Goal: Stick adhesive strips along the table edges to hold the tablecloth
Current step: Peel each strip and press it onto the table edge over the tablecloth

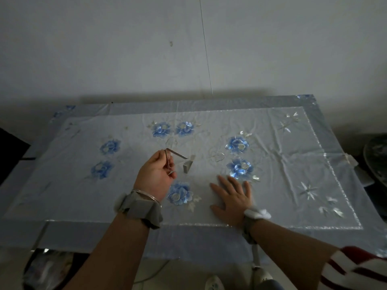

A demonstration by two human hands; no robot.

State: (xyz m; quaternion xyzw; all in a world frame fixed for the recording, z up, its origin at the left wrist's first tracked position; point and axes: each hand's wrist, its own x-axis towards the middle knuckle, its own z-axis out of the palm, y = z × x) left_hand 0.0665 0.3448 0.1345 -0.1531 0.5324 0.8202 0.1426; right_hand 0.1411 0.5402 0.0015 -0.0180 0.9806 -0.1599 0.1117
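Head view, Obs 1: Where is the adhesive strip [177, 153]?

Obs 2: Off the cloth, in the left hand [156, 174]. Thumb and curled fingers pinch one end, and the rest juts out bent at a sharp angle over the middle of the tablecloth [272, 164]. A small grey piece [188, 166] sits at its far end. I cannot tell whether it belongs to the strip.

Obs 1: And the right hand [234, 197]?

Obs 2: Flat, fingers spread, palm down on the cloth near the front hem. It holds nothing.

Obs 1: How will it handle?

Obs 2: My guess is light and thin, and it keeps its bend. Any tacky face would grab skin or fold onto itself, so take it by the very ends. The cloth looks glossy and thin, so it probably slides easily. It is creased on the right half and wants smoothing flat before anything is pressed down.

Obs 1: What about the surroundings?

Obs 2: A pale clip-like object [349, 160] sits at the right hem, too blurred to name. A dark round object [377, 155] lies beyond that side. A thin cord [206, 49] runs down the wall behind. The strip is at mid-cloth, well apart from every edge — nothing stands between it and the front hem except the person's own forearms.
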